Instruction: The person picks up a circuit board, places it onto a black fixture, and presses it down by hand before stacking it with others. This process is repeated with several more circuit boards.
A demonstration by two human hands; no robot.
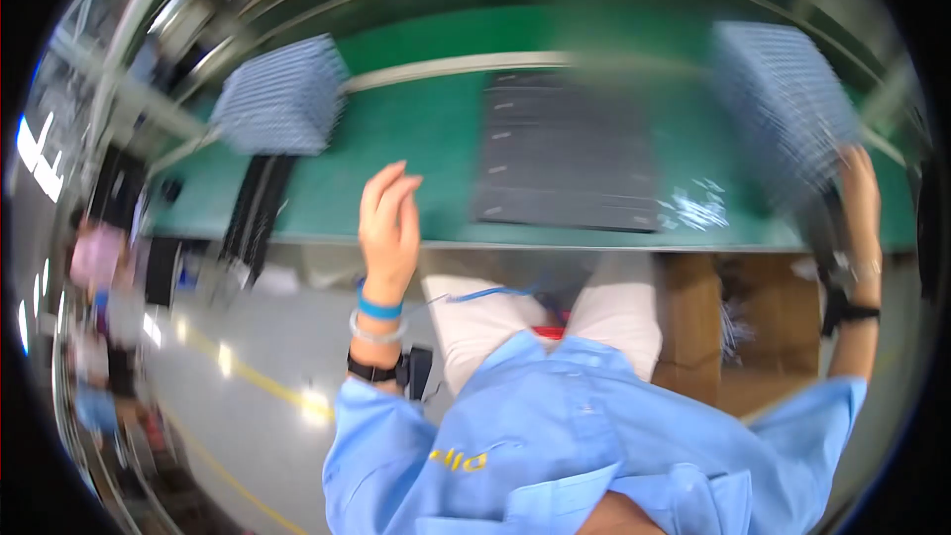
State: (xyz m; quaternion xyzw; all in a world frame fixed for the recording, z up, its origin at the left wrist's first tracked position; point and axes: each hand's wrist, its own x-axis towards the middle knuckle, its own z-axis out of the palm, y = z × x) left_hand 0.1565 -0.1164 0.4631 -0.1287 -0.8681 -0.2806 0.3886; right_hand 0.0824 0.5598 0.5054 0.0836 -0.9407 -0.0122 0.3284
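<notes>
My left hand (389, 228) is held above the front edge of the green bench, fingers stretched and slightly apart, with nothing in it. It wears a blue band at the wrist. To its right lies a flat dark grey mat (565, 154). At the far right my right hand (860, 193) is at the near side of a blue-grey ribbed stack (788, 99); its fingers are blurred, and whether it grips anything is hidden. Dark strips (820, 233) stick out below that stack, close to this hand. A small pile of shiny clear pieces (698, 206) sits beside the mat.
Another blue-grey ribbed stack (282, 99) stands at the left of the green bench (426, 119), with long black strips (260, 203) reaching over the front edge. Below the bench at the right are cardboard boxes (690, 312). Other people (99, 258) are at the far left.
</notes>
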